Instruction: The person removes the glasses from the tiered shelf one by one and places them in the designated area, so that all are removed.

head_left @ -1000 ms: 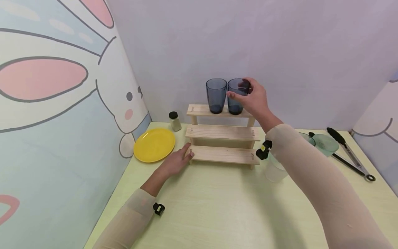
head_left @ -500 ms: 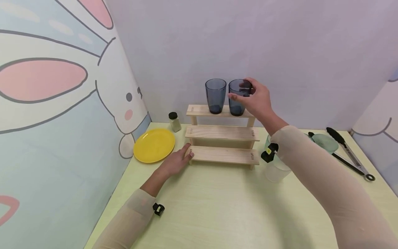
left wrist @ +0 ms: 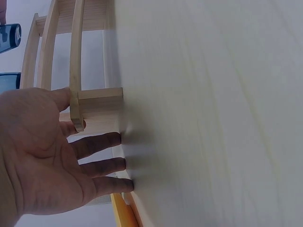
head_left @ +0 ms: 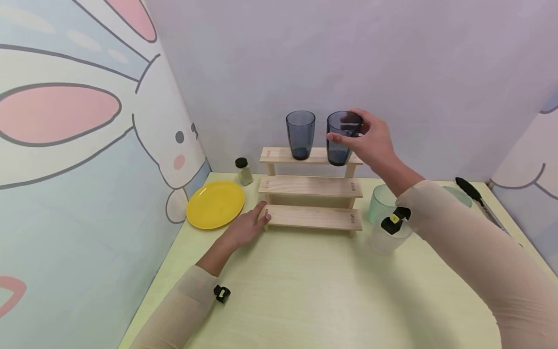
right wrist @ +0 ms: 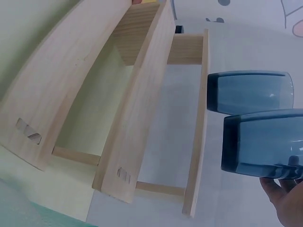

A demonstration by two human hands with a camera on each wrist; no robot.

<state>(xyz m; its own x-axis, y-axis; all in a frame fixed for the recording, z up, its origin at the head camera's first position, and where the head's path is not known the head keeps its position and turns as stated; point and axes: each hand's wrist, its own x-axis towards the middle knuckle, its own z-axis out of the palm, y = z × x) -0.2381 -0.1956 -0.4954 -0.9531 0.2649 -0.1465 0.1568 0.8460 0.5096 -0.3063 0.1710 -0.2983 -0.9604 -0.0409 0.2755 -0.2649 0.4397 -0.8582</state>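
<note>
A three-step wooden shelf (head_left: 311, 186) stands on the table against the wall. My left hand (head_left: 244, 229) pinches the left end of its lowest board between thumb and index finger; the other fingertips reach down to the tabletop in the left wrist view. A dark blue glass (head_left: 301, 135) stands upright on the top board. To its right, my right hand (head_left: 372, 140) grips a second blue glass (head_left: 338, 150) from the side, thumb in front and fingers behind. In the right wrist view, a gap shows between the held glass (right wrist: 270, 144) and the top board (right wrist: 199, 127).
Left of the shelf lie a yellow plate (head_left: 215, 205) and a small black-lidded jar (head_left: 244, 172). On the right stand a green glass (head_left: 380, 201) and a frosted cup (head_left: 385, 242), partly behind my right forearm. Tongs (head_left: 481, 201) and a green item (head_left: 458, 195) lie beyond it.
My right hand has moved the second blue glass rightward, away from the first one and clear of the top board. The left hand has stayed at the shelf's lowest board.
</note>
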